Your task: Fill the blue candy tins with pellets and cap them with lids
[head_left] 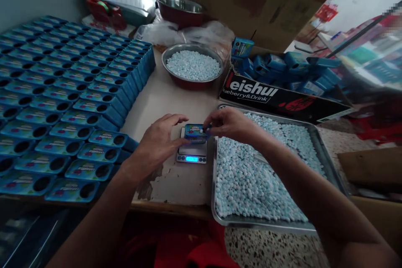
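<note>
A small blue candy box sits on a compact digital scale with a lit blue display, too blurred to read. My left hand is open at the scale's left, fingers and thumb apart, the thumb tip by the box's lower left corner. I cannot tell whether it touches. At the box's right end my right hand is closed in a pinch over the opening; what it holds, if anything, is hidden. Beneath my right forearm lies a metal tray spread with small pale blue and white candies.
Rows of blue boxes with round holes fill the table's left side. Behind the scale stands a metal bowl of the same candies. A black carton of blue boxes is beyond the tray, before a large cardboard box.
</note>
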Motion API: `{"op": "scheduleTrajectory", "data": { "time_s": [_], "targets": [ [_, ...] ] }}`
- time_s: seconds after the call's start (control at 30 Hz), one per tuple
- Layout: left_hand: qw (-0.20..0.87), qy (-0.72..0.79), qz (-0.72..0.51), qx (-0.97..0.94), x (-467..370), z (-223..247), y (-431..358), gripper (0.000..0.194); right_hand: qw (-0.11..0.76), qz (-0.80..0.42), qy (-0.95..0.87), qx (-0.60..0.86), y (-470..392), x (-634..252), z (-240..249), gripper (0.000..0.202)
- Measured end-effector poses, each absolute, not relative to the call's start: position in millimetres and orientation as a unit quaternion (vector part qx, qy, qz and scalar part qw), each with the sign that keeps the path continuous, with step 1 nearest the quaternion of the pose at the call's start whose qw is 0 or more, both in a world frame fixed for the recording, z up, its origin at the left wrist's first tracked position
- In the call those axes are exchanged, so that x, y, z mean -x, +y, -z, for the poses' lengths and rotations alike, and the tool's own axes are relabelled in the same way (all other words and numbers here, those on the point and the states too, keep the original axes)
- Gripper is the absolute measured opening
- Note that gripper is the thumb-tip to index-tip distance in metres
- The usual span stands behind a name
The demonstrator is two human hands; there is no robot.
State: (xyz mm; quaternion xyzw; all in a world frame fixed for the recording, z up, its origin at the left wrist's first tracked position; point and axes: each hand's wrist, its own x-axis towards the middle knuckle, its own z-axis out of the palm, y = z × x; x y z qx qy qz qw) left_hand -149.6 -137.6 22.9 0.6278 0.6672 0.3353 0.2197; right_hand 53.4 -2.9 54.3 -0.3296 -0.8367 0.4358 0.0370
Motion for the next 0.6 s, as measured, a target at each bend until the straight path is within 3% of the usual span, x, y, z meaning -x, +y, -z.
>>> {"op": "scheduleTrajectory", "data": {
  "time_s": [0.23, 0.37, 0.53, 0.6],
  "targets": [
    [0.219, 0.678, -0.338, -0.614, 152.6, -26.9, -135.8, 0.042, 0.114, -0.290, -0.875, 0.371, -3.6, -78.4, -65.4, 0.015],
    [0.205, 0.677, -0.372, -0.601, 151.6, -24.8, -131.8, 0.028, 0.072, -0.156, -0.872, 0.458, -6.0, -127.6, -28.5, 0.017],
    [0.154, 0.657, -0.363, -0.643, 139.1, -20.8, -117.2, 0.019, 0.049, -0.094, -0.918, 0.383, -34.5, -141.9, 28.0, 0.053],
    [0.136, 0.659, -0.351, -0.651, 134.2, -18.6, -111.4, 0.016, 0.025, -0.064, -0.916, 0.396, -47.7, -138.9, 34.8, 0.043]
  ]
}}
